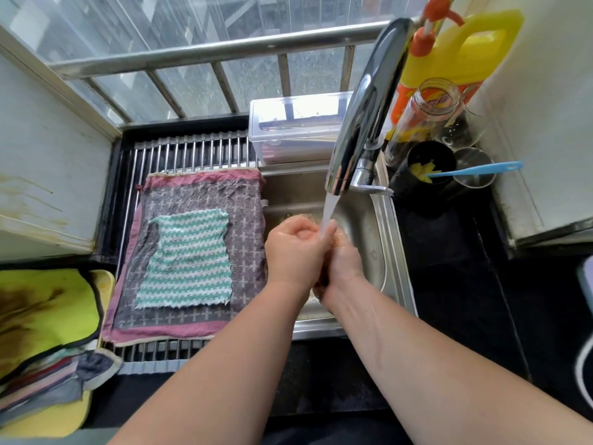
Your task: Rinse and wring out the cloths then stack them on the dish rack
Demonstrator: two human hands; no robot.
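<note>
Teal cloth point(189, 261) lies stacked on purple cloth point(244, 239) on the dish rack point(192, 152) at 9 o'clock — your left hand point(293, 242) curled empty, right hand point(345, 263) unreadable under the faucet stream point(329, 210) — so splash off your hands could re-soak the stack.

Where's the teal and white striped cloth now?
Head view, left of the steel sink: the teal-and-white striped cloth lies flat on the grey-and-pink cloth spread over the metal dish rack.
</note>
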